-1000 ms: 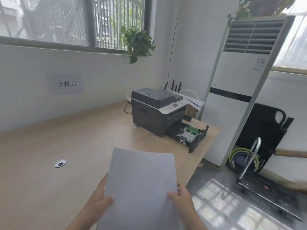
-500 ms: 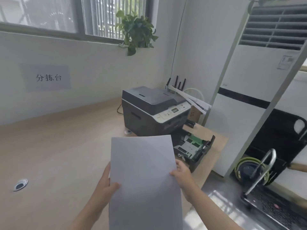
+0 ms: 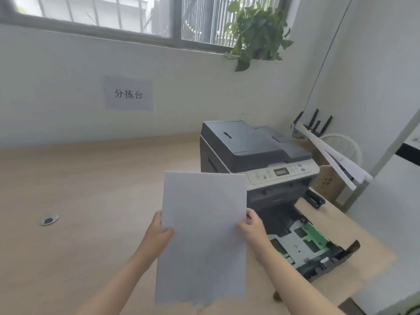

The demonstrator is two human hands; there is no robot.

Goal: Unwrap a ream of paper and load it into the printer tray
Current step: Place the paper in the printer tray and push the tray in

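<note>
**Paper Heading for the Open Tray**

While the tray [image 3: 318, 248] is sitting pulled out from the front of the printer [image 3: 256, 160], both hands are holding a stack of paper [image 3: 202, 237] up in the air above the desk [image 3: 91, 189], just left of that tray. The left hand [image 3: 159, 233] is pinching the stack's left edge, thumb on the face toward the camera, and the right hand [image 3: 252, 226] is clamping the right edge the same way; a grip on both long edges is probably keeping the loose sheets squared and stopping them from sagging or fanning. The paper is looking plain, matte and pale grey-white, a flat upright rectangle with no wrapper showing, so the unwrapping seems done. Its thickness is not showing from this angle. The tray is lying empty and dark, hard plastic with green guides, ready to take the sheets. The printer is a boxy dark grey unit with a lighter control strip. The desk is smooth, light wood-toned laminate.
</note>
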